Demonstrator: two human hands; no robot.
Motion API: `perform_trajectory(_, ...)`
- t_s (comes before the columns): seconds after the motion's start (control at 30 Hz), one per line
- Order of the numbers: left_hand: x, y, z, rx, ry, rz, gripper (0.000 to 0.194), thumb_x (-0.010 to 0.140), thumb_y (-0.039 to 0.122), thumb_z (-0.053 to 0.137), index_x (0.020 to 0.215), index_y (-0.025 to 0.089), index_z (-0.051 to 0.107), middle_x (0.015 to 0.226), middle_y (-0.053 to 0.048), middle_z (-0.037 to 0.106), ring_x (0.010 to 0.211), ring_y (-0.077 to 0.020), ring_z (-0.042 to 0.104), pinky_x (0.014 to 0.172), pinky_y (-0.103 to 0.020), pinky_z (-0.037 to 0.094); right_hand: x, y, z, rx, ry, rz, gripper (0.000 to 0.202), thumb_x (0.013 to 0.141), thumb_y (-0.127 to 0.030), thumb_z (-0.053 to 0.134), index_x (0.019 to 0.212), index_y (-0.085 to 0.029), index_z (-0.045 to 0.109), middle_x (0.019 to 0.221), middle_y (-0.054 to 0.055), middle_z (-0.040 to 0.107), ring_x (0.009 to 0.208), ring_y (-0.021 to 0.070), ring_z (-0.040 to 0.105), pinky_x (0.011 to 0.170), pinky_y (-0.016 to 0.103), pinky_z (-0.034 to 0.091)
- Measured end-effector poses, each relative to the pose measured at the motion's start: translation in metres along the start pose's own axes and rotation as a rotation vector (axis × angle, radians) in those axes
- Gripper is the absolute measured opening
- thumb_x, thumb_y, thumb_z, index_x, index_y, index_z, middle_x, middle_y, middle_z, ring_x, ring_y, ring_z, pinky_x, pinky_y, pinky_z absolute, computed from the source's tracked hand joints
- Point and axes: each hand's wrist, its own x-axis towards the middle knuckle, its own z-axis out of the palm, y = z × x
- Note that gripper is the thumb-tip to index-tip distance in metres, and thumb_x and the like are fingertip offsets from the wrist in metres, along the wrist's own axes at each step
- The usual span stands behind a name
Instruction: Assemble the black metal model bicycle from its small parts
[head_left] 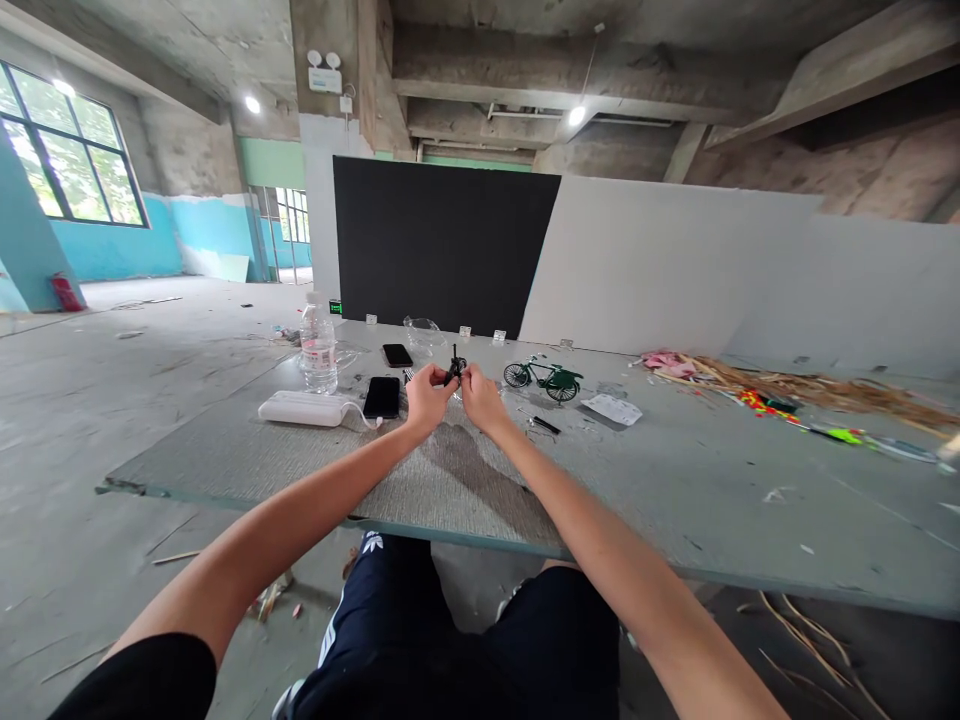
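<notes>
Both my hands meet above the middle of the table, pinching a small black part (454, 367) with a thin upright stem. My left hand (427, 400) closes on it from the left, thumb and fingertips together. From the other side my right hand (481, 398) grips it with closed fingertips. Its exact kind is too small to make out. Just right of my hands stands a dark green model bicycle (543, 378). A short black piece (545, 425) lies in front of the bicycle, and a creased white paper (612, 409) is to its right.
Left of my hands are a phone (382, 397), a second phone (397, 355), a white power strip (301, 408) with a cable, and a clear water bottle (318, 345). Thin strips (840, 390) and bright-coloured sticks lie at the right. A black panel (446, 245) stands along the back.
</notes>
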Motion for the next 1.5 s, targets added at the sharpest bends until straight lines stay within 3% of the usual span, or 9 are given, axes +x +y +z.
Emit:
perform_trajectory(0.1, -0.001, 0.003, -0.002, 0.028, -0.04, 0.06, 0.017, 0.07, 0.019, 0.074, 0.065, 0.019, 0.058, 0.071, 0.001, 0.066, 0.073, -0.0145, 0.062, 0.077, -0.025, 0.046, 0.007, 0.0, 0.006, 0.228, -0.016, 0.119, 0.022, 0.098, -0.028, 0.032, 0.09, -0.021, 0.051, 0.082, 0.006, 0.065, 0.074, 0.0204, 0.062, 0.065, 0.028, 0.044)
perform_trajectory(0.23, -0.001, 0.002, -0.002, 0.048, -0.083, 0.091, 0.014, 0.072, 0.018, 0.073, 0.067, 0.019, 0.06, 0.074, 0.0, 0.068, 0.075, -0.0146, 0.063, 0.08, -0.025, 0.046, 0.011, 0.003, 0.005, 0.51, -0.166, 0.247, 0.023, 0.097, -0.029, 0.029, 0.089, -0.022, 0.05, 0.07, 0.0, 0.057, 0.054, 0.0143, 0.051, 0.052, 0.024, 0.04)
perform_trajectory(0.33, 0.001, -0.005, 0.001, 0.031, -0.057, 0.043, 0.015, 0.072, 0.019, 0.073, 0.067, 0.019, 0.059, 0.074, 0.0, 0.068, 0.075, -0.015, 0.064, 0.076, -0.025, 0.047, 0.009, 0.008, -0.004, 0.301, -0.18, 0.126, 0.028, 0.101, -0.033, 0.029, 0.091, -0.021, 0.052, 0.075, 0.003, 0.062, 0.063, 0.0169, 0.058, 0.058, 0.025, 0.042)
perform_trajectory(0.5, 0.005, -0.017, 0.004, -0.046, -0.038, -0.091, 0.02, 0.07, 0.022, 0.075, 0.068, 0.019, 0.055, 0.069, 0.001, 0.063, 0.067, -0.014, 0.064, 0.065, -0.023, 0.045, 0.001, 0.011, -0.02, -0.266, -0.128, -0.171, 0.036, 0.106, -0.039, 0.026, 0.115, -0.02, 0.056, 0.108, 0.013, 0.072, 0.092, 0.0263, 0.067, 0.072, 0.031, 0.044)
perform_trajectory(0.7, 0.004, -0.011, 0.001, -0.087, -0.037, -0.107, 0.018, 0.07, 0.02, 0.073, 0.069, 0.019, 0.055, 0.07, 0.001, 0.062, 0.069, -0.0131, 0.064, 0.064, -0.022, 0.046, -0.005, 0.003, -0.028, -0.48, -0.124, -0.285, 0.038, 0.107, -0.035, 0.024, 0.13, -0.02, 0.051, 0.123, 0.015, 0.069, 0.099, 0.0291, 0.067, 0.075, 0.033, 0.043)
perform_trajectory(1.07, -0.001, 0.006, -0.002, 0.038, 0.002, 0.027, 0.021, 0.073, 0.02, 0.074, 0.068, 0.02, 0.054, 0.071, 0.0, 0.063, 0.073, -0.0141, 0.062, 0.075, -0.025, 0.047, 0.005, 0.003, -0.012, -0.022, -0.053, -0.135, 0.032, 0.105, -0.034, 0.027, 0.11, -0.019, 0.055, 0.095, 0.009, 0.071, 0.087, 0.0247, 0.064, 0.076, 0.031, 0.042)
perform_trajectory(1.27, -0.002, 0.004, -0.004, 0.042, -0.046, 0.11, 0.021, 0.075, 0.021, 0.073, 0.068, 0.02, 0.054, 0.073, 0.0, 0.064, 0.076, -0.0147, 0.063, 0.077, -0.025, 0.047, 0.011, 0.008, -0.003, 0.164, -0.042, -0.044, 0.029, 0.102, -0.035, 0.03, 0.093, -0.021, 0.054, 0.078, 0.004, 0.065, 0.077, 0.0223, 0.061, 0.069, 0.03, 0.04)
perform_trajectory(1.4, 0.003, -0.003, -0.004, 0.034, -0.059, 0.056, 0.02, 0.075, 0.021, 0.074, 0.071, 0.019, 0.055, 0.074, 0.0, 0.065, 0.076, -0.0144, 0.064, 0.078, -0.026, 0.05, 0.014, 0.017, -0.005, 0.159, -0.064, -0.12, 0.026, 0.1, -0.037, 0.036, 0.089, -0.022, 0.054, 0.075, 0.003, 0.063, 0.073, 0.0218, 0.059, 0.067, 0.029, 0.038)
perform_trajectory(1.5, 0.005, -0.009, 0.0, -0.098, -0.073, -0.093, 0.021, 0.076, 0.02, 0.076, 0.077, 0.018, 0.055, 0.076, 0.0, 0.065, 0.075, -0.0141, 0.067, 0.077, -0.028, 0.054, 0.018, 0.029, -0.02, 0.105, -0.119, -0.251, 0.029, 0.1, -0.041, 0.039, 0.089, -0.021, 0.057, 0.075, 0.004, 0.063, 0.07, 0.0208, 0.057, 0.068, 0.03, 0.039)
